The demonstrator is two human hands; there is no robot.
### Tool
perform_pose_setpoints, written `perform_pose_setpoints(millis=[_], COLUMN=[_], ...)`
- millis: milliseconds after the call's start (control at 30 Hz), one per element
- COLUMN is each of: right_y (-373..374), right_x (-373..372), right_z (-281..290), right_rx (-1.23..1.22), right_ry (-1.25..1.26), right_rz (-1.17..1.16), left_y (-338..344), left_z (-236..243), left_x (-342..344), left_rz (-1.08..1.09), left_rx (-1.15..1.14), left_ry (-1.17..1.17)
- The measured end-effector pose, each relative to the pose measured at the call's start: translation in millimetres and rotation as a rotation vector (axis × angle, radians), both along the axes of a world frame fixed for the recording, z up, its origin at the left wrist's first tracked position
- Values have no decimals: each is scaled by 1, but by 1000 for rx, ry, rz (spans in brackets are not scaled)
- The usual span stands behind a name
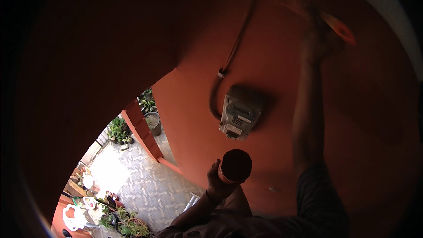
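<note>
My left hand (216,182) is closed round a round cup (225,177), holding it low in front of me with its open top facing up. Its inside looks dark, and what it contains is hard to make out. High at the right, my right arm stretches up along the orange-red wall (273,83). Its hand (314,39) is closed on a paintbrush, whose orange and yellow handle (343,30) sticks out to the right. Motion and shadow blur the hand, and the bristle end is not clear against the wall.
A grey meter box (240,117) juts from the wall, fed by a conduit (238,39) running upward. Below left are a patterned tile floor (150,189), potted plants (132,227), a white plastic chair (74,217) and a reddish slatted frame (143,134).
</note>
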State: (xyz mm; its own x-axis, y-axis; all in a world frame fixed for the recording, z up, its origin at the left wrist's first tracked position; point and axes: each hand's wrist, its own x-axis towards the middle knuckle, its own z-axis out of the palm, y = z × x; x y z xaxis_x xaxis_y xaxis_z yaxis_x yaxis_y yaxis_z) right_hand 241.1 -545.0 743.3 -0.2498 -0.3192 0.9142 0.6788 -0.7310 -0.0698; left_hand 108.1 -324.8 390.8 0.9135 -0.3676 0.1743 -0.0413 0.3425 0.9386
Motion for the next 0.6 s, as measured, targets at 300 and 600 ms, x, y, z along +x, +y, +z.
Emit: perform_pose_setpoints(millis=[300, 600], right_y=[-24, -36], right_x=[24, 64], right_z=[5, 15], right_rx=[-269, -248], right_ry=[-96, 19], right_rz=[-56, 612], left_y=[-6, -9], left_z=[-10, -2], left_x=[-1, -3], left_rz=[19, -134], left_rx=[69, -178], left_ry=[-85, 172])
